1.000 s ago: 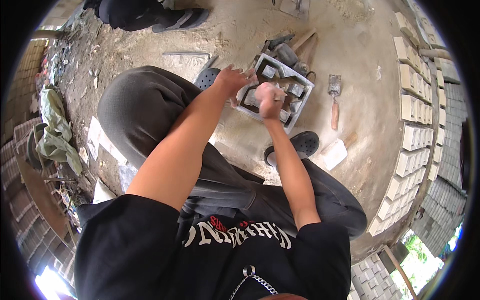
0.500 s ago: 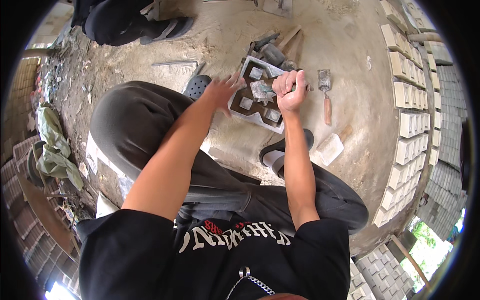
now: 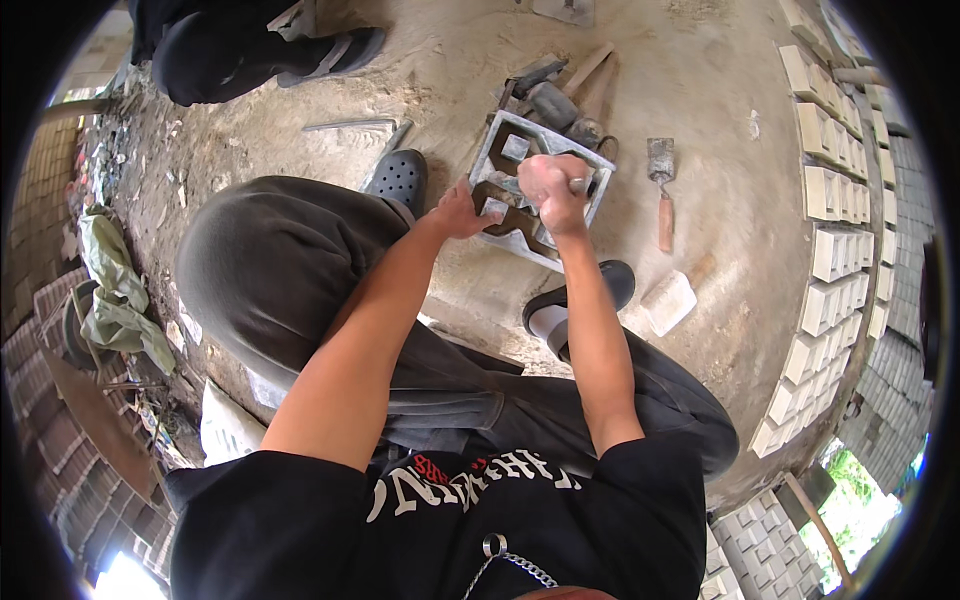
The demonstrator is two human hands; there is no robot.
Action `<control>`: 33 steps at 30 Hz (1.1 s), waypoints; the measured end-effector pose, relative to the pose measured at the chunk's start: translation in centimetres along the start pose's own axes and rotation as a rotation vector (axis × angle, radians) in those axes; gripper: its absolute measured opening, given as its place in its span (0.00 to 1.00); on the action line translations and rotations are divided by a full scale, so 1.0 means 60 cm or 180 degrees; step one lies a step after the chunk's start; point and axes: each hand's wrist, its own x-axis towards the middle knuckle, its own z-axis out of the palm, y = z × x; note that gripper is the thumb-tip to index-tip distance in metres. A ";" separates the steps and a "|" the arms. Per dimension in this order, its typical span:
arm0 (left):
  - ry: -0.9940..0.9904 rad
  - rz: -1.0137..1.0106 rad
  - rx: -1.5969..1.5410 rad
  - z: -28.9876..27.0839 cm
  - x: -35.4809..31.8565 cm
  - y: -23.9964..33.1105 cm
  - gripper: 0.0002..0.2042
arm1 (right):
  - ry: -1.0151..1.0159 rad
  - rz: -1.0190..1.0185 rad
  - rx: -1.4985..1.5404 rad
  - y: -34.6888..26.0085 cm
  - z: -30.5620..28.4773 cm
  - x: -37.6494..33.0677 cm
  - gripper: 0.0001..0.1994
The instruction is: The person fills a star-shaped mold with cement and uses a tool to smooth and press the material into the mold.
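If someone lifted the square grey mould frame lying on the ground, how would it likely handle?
The mould frame looks like rigid metal with thick walls and inner dividers, so probably stiff and heavy for its size. It lies flat on the dusty ground, so it should not roll or tip. The left hand braces its edge while the right hand works inside, hinting it can shift when pushed.

Dusty concrete floor, cast blocks rowed right, daylight

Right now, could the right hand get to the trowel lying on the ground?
Probably yes. The trowel lies on bare floor just right of the mould, nothing between, but the right hand is closed around a tool handle and would have to let go first.
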 end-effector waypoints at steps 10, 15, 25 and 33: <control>-0.0492 -0.0372 0.0205 -0.027 0.005 0.019 0.61 | 0.0307 0.0719 -0.0421 0.005 0.014 0.006 0.20; -0.0657 -0.0454 0.0346 -0.028 0.003 0.034 0.61 | -0.0337 0.0051 -0.1442 0.044 0.001 -0.032 0.19; -0.0817 -0.0554 0.0437 -0.032 0.011 0.043 0.59 | -0.0122 -0.0337 -0.1681 0.011 0.018 -0.029 0.12; -0.0739 -0.0550 0.0390 -0.029 0.010 0.043 0.58 | 0.0226 -0.0407 -0.0916 0.036 0.020 -0.023 0.15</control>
